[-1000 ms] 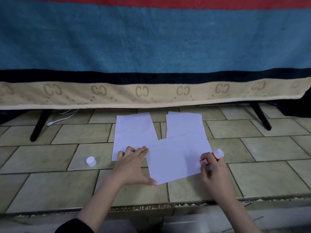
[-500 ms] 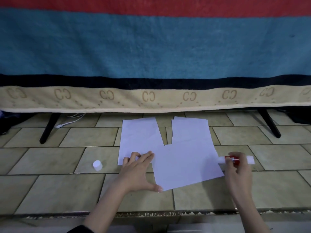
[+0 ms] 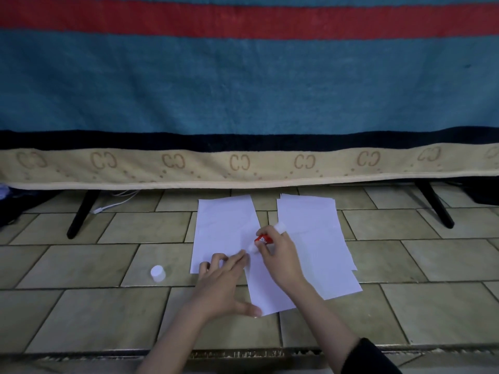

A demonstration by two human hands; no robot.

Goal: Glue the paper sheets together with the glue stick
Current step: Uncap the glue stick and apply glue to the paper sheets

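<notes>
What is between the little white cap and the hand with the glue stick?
In the head view, the left hand sits between the cap and the right hand, fingers resting on the left paper sheet, beside bare floor tile.

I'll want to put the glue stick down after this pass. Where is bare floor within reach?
Bare beige tiled floor lies right of the overlapping white paper sheets, short of the black stand leg. More lies between the small white cap and the left sheet's edge. The middle is crowded: left hand, right hand and red glue stick.
</notes>
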